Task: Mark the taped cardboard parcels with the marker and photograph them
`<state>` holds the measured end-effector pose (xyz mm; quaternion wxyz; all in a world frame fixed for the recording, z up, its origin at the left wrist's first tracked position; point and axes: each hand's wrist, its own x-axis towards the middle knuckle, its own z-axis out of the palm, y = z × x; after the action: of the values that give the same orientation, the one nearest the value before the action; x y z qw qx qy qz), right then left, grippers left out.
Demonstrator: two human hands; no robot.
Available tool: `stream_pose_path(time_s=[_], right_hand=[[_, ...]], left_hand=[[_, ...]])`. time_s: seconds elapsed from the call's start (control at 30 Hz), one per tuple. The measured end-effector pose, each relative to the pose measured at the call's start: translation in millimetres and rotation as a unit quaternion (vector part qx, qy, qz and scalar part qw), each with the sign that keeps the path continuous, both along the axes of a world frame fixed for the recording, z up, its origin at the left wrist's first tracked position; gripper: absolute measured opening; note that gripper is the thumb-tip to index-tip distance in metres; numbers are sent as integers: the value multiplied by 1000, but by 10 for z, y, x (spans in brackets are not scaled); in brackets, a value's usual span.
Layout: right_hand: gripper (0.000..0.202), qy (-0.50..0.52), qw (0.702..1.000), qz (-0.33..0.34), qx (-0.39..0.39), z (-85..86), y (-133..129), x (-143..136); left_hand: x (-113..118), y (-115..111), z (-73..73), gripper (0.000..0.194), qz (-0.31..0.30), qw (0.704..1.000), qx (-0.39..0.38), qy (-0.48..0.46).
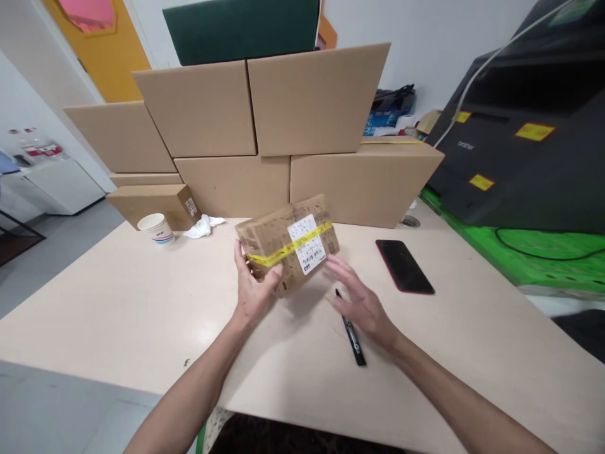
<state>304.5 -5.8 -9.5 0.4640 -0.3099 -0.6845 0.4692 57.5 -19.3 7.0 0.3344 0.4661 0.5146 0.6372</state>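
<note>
A small brown cardboard box [269, 238] with yellow tape and a white label [307, 243] is held tilted above the table. Its lower left corner is gripped by my left hand [255, 284], thumb on the near face. My right hand [362, 299] is beside the box's lower right corner, slightly blurred, with its fingers apart and nothing held in them. Below and partly beside that hand, a black marker [352, 337] lies on the table.
A phone [405, 267] lies to the right on the pale table [142, 302]. At the back left are a paper cup [157, 229], a crumpled tissue [203, 227] and a flat box [155, 202]. Large cardboard boxes [312, 107] are stacked along the back.
</note>
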Motion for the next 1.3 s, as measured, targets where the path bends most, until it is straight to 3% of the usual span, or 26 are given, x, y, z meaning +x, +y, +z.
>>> stream_pose_path(time_s=[0.1, 0.17, 0.33, 0.57, 1.03, 1.3], right_hand=[[57, 92, 984, -137, -74, -57, 141, 63], [57, 147, 966, -168, -130, -58, 229, 88], [43, 210, 952, -91, -204, 17, 295, 82], [44, 213, 954, -106, -181, 36, 275, 92], [41, 230, 959, -149, -74, 243, 227, 149], [38, 244, 952, -167, -85, 228, 318, 207]], left_hand=[[-56, 43, 88, 98, -23, 988, -38, -148], [-63, 58, 120, 83, -71, 977, -39, -198], [-34, 59, 117, 70, -140, 966, -42, -211], [-112, 82, 124, 90, -173, 959, -103, -199], [-185, 66, 2, 82, -114, 991, -56, -34], [-212, 32, 88, 63, -56, 997, -45, 36]])
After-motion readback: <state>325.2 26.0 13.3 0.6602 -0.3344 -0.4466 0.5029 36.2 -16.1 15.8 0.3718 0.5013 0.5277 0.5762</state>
